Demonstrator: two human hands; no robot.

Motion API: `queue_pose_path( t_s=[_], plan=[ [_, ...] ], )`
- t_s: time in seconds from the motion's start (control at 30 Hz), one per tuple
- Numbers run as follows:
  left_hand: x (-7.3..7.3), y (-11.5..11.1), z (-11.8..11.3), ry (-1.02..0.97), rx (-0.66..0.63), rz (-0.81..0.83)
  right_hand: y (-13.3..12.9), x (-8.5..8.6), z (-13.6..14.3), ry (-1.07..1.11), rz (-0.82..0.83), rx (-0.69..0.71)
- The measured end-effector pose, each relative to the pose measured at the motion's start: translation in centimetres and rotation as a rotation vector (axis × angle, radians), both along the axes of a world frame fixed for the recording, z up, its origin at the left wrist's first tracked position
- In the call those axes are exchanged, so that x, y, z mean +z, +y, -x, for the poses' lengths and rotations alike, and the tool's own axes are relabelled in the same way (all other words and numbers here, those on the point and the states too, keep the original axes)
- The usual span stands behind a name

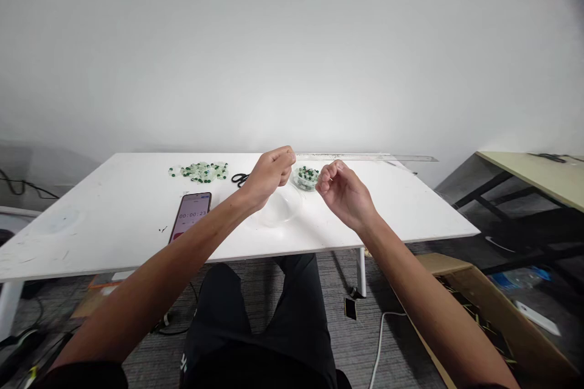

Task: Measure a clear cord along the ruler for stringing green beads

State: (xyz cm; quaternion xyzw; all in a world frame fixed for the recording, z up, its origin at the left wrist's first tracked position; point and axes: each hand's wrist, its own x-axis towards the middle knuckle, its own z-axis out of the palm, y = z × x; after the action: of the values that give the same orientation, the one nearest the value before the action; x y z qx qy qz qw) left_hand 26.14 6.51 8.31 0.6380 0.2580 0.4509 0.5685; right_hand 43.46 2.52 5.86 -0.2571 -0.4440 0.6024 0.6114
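My left hand (270, 177) is closed in a fist above the table, over the far rim of a clear plastic bowl (279, 211). With fingers curled in and thumb pressed to them, my right hand (343, 193) is raised to the right of that bowl. Anything inside either hand is hidden or too fine to see. Between the hands, farther back, stands a clear bowl holding green and whitish beads (306, 176). Black-handled scissors (239, 179) lie just left of my left hand, partly covered by it.
Loose green and pale beads (204, 171) are spread at the table's back left. A phone (193, 211) showing a running timer lies nearer, partly behind my left forearm. A long clear ruler (365, 157) runs along the back edge. An open cardboard box (449, 264) stands on the floor, right.
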Motion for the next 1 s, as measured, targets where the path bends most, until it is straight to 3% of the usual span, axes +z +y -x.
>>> queue_pose_path(
  t_s=[0.13,0.27,0.4,0.6,0.83,1.0],
  plan=[
    [0.0,0.3,0.0,-0.184,-0.075,0.14,0.1,-0.8,-0.2,0.013,0.027,0.041],
    [-0.1,0.9,0.1,-0.247,-0.083,0.212,0.0,-1.4,-0.3,-0.104,0.01,0.012],
    [-0.2,1.2,0.3,-0.258,-0.087,0.222,0.0,-1.7,-0.6,-0.187,-0.008,-0.019],
    [-0.5,1.5,0.7,-0.283,-0.089,0.26,0.1,-1.6,-1.1,-0.145,0.015,-0.071],
    [-1.4,1.9,1.0,-0.27,-0.077,0.294,0.4,-1.5,-1.2,0.014,0.104,-0.019],
    [-1.7,2.3,0.9,-0.245,-0.063,0.286,0.4,-1.9,-1.4,-0.026,0.112,0.009]
  ],
)
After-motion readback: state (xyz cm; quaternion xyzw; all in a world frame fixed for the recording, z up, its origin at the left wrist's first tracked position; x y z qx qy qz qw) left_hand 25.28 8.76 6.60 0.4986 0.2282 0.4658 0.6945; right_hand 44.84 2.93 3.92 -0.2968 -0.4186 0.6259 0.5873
